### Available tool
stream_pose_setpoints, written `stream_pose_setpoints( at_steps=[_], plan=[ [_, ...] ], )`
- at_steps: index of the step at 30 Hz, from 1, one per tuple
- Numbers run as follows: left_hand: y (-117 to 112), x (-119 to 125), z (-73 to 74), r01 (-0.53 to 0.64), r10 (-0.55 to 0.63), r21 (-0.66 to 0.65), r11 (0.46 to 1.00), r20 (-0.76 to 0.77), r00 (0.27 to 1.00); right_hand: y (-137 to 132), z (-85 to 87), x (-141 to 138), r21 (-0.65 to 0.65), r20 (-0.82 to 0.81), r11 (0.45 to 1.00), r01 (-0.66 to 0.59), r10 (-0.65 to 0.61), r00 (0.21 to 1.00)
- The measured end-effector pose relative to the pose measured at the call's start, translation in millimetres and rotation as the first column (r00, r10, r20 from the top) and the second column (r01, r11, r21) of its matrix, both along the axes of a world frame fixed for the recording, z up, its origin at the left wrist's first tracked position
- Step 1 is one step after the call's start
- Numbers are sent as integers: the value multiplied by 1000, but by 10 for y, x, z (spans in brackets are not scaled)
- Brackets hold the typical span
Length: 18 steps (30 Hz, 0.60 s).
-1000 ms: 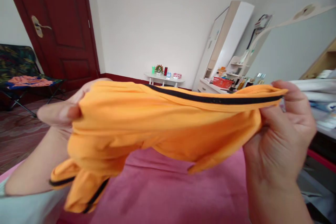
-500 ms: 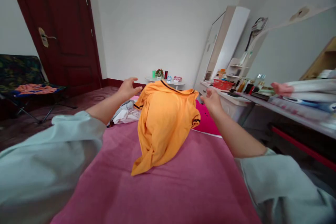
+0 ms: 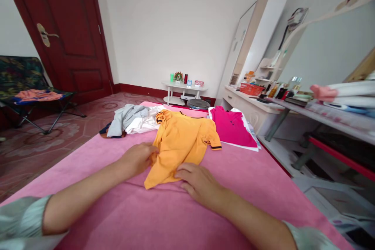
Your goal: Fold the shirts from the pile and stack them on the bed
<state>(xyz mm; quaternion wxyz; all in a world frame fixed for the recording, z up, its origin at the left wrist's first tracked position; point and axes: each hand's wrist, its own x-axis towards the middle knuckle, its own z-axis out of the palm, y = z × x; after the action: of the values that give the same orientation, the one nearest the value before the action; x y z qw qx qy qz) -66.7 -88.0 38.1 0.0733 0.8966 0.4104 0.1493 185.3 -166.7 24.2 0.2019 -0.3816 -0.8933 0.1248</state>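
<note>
An orange short-sleeved shirt with dark trim lies rumpled on the pink-covered bed, its collar at the far end. At the shirt's left edge, the fingers of my left hand curl onto the cloth, and the fingertips are partly hidden in the folds. My right hand rests at the near right part of the hem. Its bent fingers touch the cloth from above, with the thumb apart from them.
Grey and white clothes lie heaped at the bed's far left. A magenta shirt lies flat on white cloth at the far right. A cluttered dressing table stands along the right, and a folding chair is at left.
The orange shirt has come down from the air onto the bed. Both hands have moved from beside its collar down and nearer, to its left edge and hem.
</note>
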Motion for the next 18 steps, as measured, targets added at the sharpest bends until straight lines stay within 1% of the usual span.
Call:
stream_pose_setpoints(
  at_steps=[1,2,3,5,7,9,11,13,14,16,18],
  plan=[
    [-20,-13,-16,-1,1,-2,1000,-8,1000,10,-23,-28,25,25,1000,9,-9,1000],
    [-41,-19,-28,26,-26,-5,1000,5,1000,30,-45,-48,32,22,999,29,-30,999],
    [-65,-17,-35,77,-76,-6,997,34,996,54,-60,-58,27,-11,998,62,-62,998],
    [-118,0,-26,205,-204,-2,979,109,973,100,-49,-46,-20,-144,988,150,-151,978],
    [-164,14,-3,335,-329,-12,942,165,930,118,33,10,-104,-307,969,225,-247,919],
    [-187,8,1,403,-389,-38,914,195,900,101,168,108,-188,-433,952,243,-302,849],
    [-182,-18,-39,401,-380,-69,913,205,902,64,299,233,-251,-517,940,231,-332,789],
    [-160,-40,-116,358,-333,-84,930,224,916,23,371,368,-293,-571,926,237,-368,734],
    [-150,-44,-158,337,-308,-85,938,241,920,4,374,436,-312,-584,917,249,-391,711],
    [-141,-39,-216,300,-264,-91,949,287,921,-30,329,565,-354,-587,895,271,-438,681],
    [-151,-42,-213,285,-229,-126,950,338,913,-62,260,681,-392,-564,876,281,-470,679]
  ],
)
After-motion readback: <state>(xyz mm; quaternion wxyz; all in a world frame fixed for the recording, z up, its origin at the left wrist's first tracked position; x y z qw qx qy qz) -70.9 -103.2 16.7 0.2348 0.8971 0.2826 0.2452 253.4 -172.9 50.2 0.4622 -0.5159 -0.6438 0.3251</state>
